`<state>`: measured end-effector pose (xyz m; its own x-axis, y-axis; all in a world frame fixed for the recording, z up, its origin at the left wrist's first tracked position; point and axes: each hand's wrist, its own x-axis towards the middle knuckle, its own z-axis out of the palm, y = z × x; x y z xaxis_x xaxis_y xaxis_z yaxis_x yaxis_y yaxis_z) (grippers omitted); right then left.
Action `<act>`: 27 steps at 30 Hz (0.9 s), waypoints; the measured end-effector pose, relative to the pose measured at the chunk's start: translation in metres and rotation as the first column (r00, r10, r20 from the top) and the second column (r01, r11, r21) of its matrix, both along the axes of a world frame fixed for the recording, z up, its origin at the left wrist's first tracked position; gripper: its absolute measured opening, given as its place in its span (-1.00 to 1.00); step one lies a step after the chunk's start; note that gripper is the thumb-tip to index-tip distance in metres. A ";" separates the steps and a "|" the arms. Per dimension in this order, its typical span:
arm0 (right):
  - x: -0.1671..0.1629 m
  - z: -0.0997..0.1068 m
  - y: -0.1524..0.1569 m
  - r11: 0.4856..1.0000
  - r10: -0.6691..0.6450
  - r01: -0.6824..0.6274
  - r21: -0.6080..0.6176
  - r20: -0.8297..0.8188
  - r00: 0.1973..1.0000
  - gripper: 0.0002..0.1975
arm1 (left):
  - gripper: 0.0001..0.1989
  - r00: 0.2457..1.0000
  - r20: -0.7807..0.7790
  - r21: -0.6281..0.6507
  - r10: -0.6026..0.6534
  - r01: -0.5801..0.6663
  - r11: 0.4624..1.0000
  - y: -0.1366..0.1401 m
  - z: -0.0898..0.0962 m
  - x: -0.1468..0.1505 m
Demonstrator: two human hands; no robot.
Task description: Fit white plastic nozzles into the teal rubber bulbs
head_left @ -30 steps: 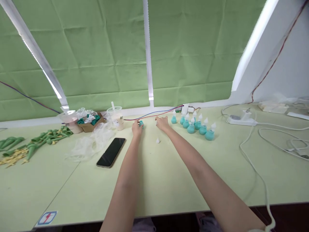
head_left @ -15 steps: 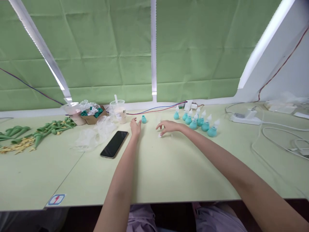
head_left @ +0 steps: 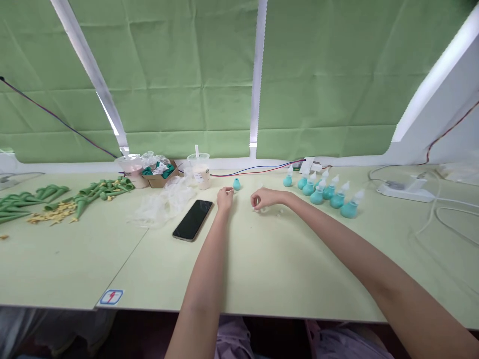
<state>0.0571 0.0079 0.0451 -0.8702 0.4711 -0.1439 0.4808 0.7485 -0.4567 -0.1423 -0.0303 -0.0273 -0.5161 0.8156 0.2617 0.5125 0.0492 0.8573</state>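
Observation:
My left hand (head_left: 224, 199) rests on the table just in front of a small turquoise pot (head_left: 236, 184). Its fingers are curled together, and anything between them is too small to make out. To the right, my right hand (head_left: 263, 198) pinches a small white piece (head_left: 255, 210) down at the table surface, thumb and forefinger pressed together. A few more tiny white bits (head_left: 280, 213) lie just right of that hand. Farther right stand several turquoise pots (head_left: 316, 197) in loose rows, each topped with a clear-white flame-shaped tip.
Left of my left arm lies a black phone (head_left: 193, 220). Behind it are crumpled clear plastic (head_left: 164, 202), a lidded drink cup (head_left: 201, 172) and a cardboard box (head_left: 160, 179). Green cone-shaped pieces (head_left: 90, 197) spread at far left; a power strip (head_left: 406, 190) with cables sits right.
My right hand's fingers have closed on the small white piece on the table. My left hand's fingers, spread before, are now curled together. The whole view has shifted as my head turned left.

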 end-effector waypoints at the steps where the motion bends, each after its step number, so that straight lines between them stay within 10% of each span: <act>1: -0.004 0.002 0.003 0.999 -0.037 0.039 0.023 -0.051 0.998 -0.84 | -0.81 1.000 -0.004 -0.008 -0.004 0.004 1.000 0.001 0.000 0.000; 12: -0.061 -0.019 0.047 0.750 -0.520 0.602 0.274 -0.317 0.793 -0.88 | -0.80 0.997 -0.076 -0.089 -0.011 0.004 0.996 -0.002 0.007 0.002; 27: -0.038 -0.004 0.049 0.756 -0.423 0.555 0.347 -0.388 0.819 -0.73 | -0.78 0.989 -0.145 -0.127 -0.019 0.001 0.992 -0.003 0.009 0.004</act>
<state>0.0187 0.0566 0.0413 -0.4718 0.7963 0.3786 0.7425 0.5904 -0.3165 -0.1379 -0.0337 -0.0185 -0.4716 0.8519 0.2279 0.6325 0.1466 0.7606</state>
